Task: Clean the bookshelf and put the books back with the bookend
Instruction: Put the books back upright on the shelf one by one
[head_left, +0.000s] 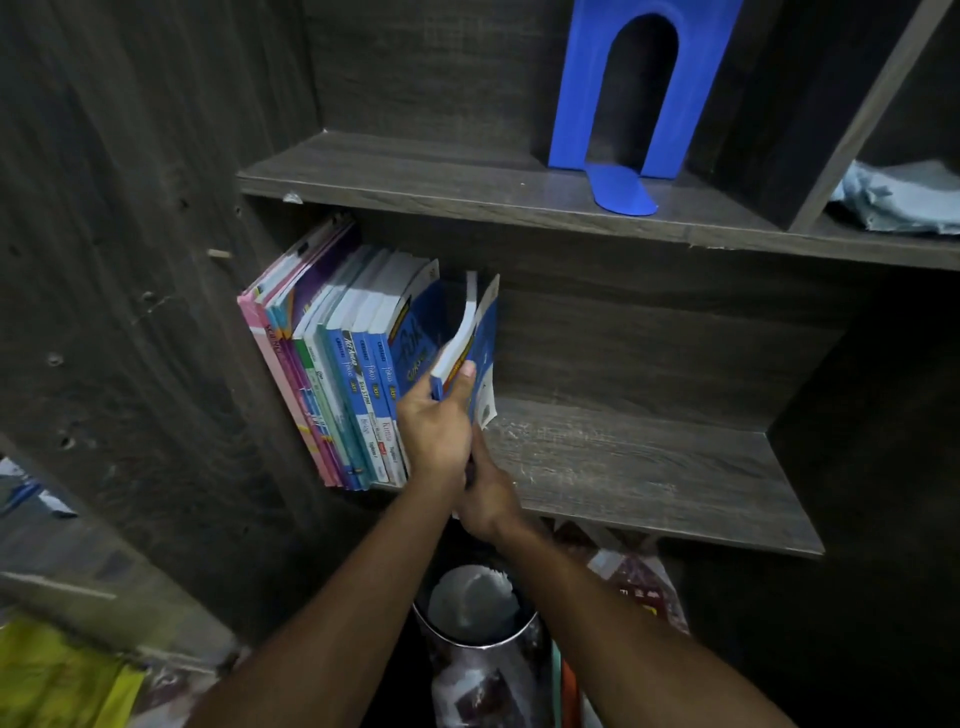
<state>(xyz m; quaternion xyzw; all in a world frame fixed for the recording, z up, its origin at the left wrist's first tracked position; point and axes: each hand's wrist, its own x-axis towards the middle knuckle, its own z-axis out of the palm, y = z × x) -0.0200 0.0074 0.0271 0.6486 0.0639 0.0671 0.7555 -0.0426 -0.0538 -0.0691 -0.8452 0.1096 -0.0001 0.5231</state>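
My left hand (435, 431) has its fingers curled round a blue workbook (487, 332), thumb pressed on the cover. My right hand (488, 501) grips its near edge just below, fingertips hidden. The workbook tilts on the lower shelf (649, 467), just right of the row of books (353, 364). The blue bookend (623, 93) stands on the upper shelf (415, 176)

Books (332, 364): upright row, just left of fingers (464, 382). Blue book (485, 332): gripped, tilted. Blue bookend (639, 88): upright, above.
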